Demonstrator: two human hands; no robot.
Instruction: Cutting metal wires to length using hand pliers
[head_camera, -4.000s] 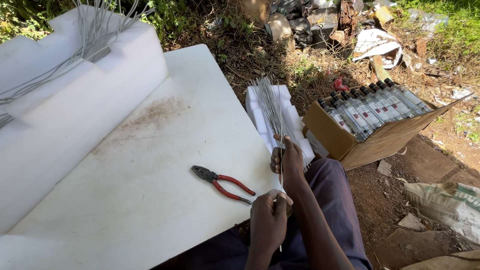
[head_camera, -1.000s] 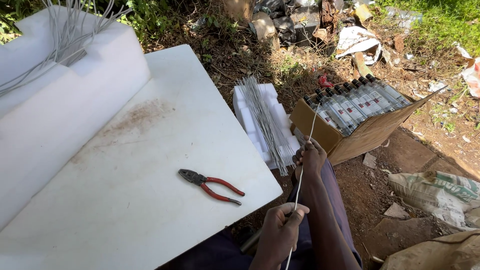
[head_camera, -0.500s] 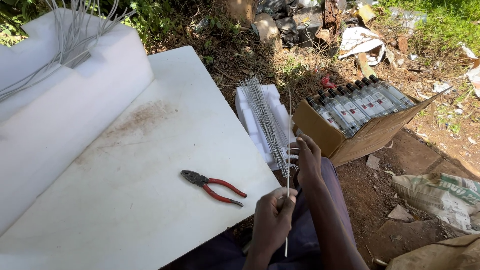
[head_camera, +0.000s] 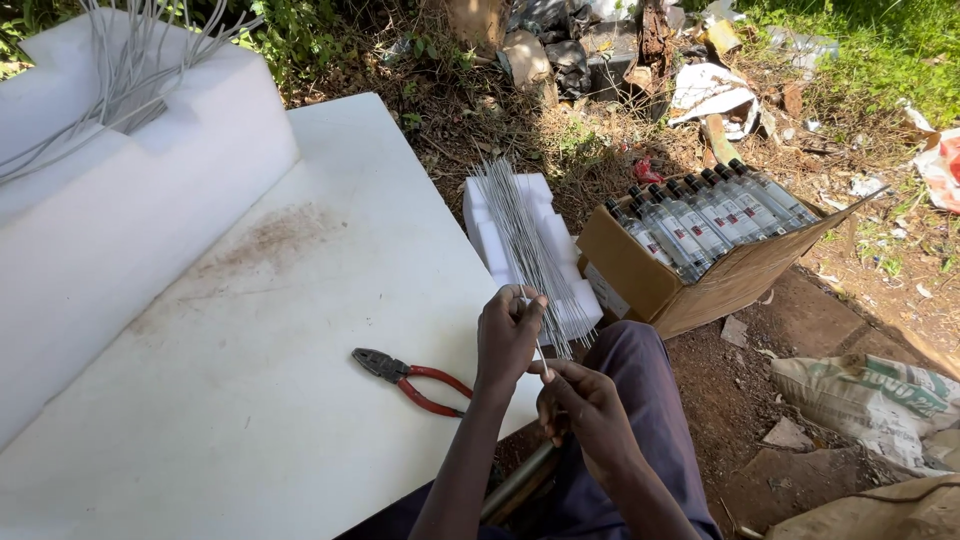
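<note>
1. right hand (head_camera: 590, 405) closed, pinching lower end of thin wire (head_camera: 541, 357), above lap.
2. left hand (head_camera: 508, 335) closed around same wire higher up, at table (head_camera: 300, 300) edge.
3. red-handled pliers (head_camera: 412, 380) flat on table, just left of hands.
4. wire bundle (head_camera: 525, 250) on foam block (head_camera: 500, 215) beyond.
5. box of bottles (head_camera: 690, 250) further right.

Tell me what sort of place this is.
Probably a makeshift outdoor work spot on littered ground: a white foam board serves as the table, with pliers on it, a cardboard box of bottles on bare dirt, and weeds and rubbish behind.
</note>
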